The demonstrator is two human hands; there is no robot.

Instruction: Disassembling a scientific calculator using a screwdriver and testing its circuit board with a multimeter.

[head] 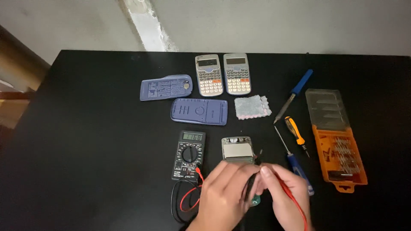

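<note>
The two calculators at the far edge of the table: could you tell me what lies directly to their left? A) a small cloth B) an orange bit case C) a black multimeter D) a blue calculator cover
D: a blue calculator cover lies just left of the two calculators, on the black table.

A black matte worktop (85,141) fills most of the view, its far edge running straight below a pale, greyish wall (278,25). A rough white streak of plaster (147,25) slants down the wall to the worktop's edge. At the left, beyond the worktop's angled corner, stands brown wooden furniture (17,81). The light is dim and even.
</note>
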